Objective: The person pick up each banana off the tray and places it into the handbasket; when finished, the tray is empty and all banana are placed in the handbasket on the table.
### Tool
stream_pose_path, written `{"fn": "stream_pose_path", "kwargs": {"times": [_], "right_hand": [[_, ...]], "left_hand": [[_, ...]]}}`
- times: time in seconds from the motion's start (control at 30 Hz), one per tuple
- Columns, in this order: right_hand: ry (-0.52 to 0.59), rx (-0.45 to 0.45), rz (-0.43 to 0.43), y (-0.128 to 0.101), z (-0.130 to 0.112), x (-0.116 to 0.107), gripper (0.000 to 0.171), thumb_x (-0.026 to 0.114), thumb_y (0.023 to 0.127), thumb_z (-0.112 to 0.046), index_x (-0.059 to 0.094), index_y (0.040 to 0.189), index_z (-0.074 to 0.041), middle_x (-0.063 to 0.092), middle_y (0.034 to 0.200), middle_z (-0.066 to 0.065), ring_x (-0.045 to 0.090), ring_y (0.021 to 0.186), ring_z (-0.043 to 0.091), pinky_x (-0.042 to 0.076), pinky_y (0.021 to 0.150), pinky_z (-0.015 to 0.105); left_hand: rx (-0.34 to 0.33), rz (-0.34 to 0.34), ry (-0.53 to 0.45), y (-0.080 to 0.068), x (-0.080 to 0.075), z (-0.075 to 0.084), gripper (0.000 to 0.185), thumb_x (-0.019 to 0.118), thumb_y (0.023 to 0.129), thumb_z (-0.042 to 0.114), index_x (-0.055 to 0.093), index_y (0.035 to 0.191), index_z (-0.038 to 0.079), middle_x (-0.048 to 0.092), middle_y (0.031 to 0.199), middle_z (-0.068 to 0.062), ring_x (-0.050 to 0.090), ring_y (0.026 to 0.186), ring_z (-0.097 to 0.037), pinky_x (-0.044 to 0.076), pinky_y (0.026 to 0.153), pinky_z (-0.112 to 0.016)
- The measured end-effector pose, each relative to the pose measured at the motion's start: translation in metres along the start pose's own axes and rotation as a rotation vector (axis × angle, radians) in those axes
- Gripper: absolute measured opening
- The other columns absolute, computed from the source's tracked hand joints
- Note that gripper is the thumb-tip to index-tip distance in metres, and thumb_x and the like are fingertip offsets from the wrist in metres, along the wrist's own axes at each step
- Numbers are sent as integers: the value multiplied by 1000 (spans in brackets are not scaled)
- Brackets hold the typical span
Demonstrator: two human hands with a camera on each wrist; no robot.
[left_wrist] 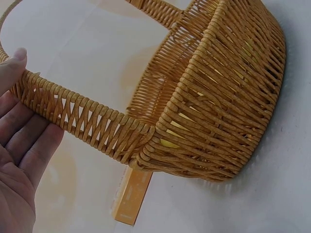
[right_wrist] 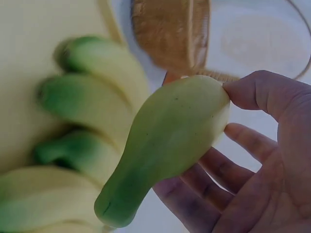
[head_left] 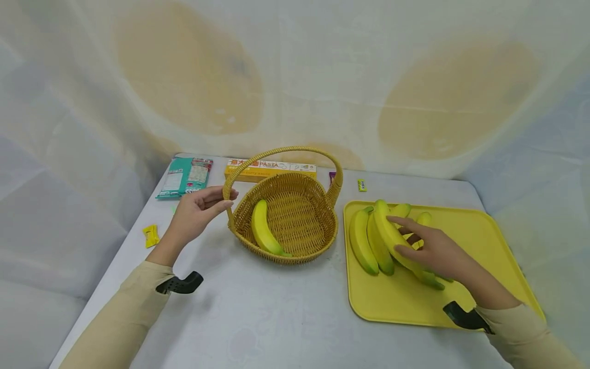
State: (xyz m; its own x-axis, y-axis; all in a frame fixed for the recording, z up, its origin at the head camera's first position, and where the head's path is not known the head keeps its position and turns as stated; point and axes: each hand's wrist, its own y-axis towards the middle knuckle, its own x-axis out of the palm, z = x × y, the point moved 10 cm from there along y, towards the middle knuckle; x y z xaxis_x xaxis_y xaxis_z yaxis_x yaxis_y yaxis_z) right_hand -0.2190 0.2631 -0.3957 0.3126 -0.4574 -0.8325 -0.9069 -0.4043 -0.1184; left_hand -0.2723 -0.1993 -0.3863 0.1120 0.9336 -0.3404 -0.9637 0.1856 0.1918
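My left hand (head_left: 195,212) holds the handle of a woven basket (head_left: 299,220) on its left side, thumb on one face and fingers on the other, as the left wrist view shows. One yellow banana (head_left: 262,228) with green tips lies inside the basket, along its left side. To the right, my right hand (head_left: 435,248) grips a banana (right_wrist: 175,126) between thumb and fingers, over a yellow tray (head_left: 392,305). Several more bananas (head_left: 361,241) lie side by side on this tray, some partly hidden by the held banana and the hand.
Behind the basket lies an orange and white pasta box (head_left: 295,167). A teal packet (head_left: 186,177) is at the back left, with a small yellow wrapped piece (head_left: 150,236) nearer the left edge. A small green-yellow packet (head_left: 361,185) lies behind the tray. Fabric walls surround the table.
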Motion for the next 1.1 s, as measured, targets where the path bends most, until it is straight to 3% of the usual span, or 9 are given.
{"fn": "stream_pose_path", "kwargs": {"times": [0.17,0.43,0.7,0.97,1.1], "right_hand": [[30,-71,-24,4,-28,4,60,69,99,-33,46,154,-23,66,129,6,65,104,21,56,73,32],[70,-161,-82,21,-66,13,60,70,99,-33,47,153,-25,65,129,-2,63,110,19,58,81,40],[32,-229,-140,52,-99,27,61,71,98,-30,47,154,-23,66,128,2,65,109,19,58,79,31],[57,-202,-244,97,-123,42,63,69,98,-35,45,155,-21,67,120,3,67,105,20,56,85,39],[55,-163,-301,121,-128,54,63,68,98,-38,45,155,-21,65,116,2,64,108,20,54,87,38]], "left_hand": [[0,-1,0,0,0,0,34,72,98,24,70,126,5,72,122,-11,69,112,-10,54,94,-21],[3,3,5,0,-1,1,35,72,97,24,70,127,5,72,121,-11,69,111,-10,55,94,-21],[3,2,2,0,-1,1,35,72,97,24,70,127,5,73,121,-11,69,112,-10,55,93,-21],[1,0,2,0,-1,0,35,73,97,25,70,127,6,73,121,-10,69,111,-10,55,93,-21],[4,0,0,0,-1,0,34,72,97,24,70,126,6,73,121,-11,69,111,-10,55,94,-21]]}}
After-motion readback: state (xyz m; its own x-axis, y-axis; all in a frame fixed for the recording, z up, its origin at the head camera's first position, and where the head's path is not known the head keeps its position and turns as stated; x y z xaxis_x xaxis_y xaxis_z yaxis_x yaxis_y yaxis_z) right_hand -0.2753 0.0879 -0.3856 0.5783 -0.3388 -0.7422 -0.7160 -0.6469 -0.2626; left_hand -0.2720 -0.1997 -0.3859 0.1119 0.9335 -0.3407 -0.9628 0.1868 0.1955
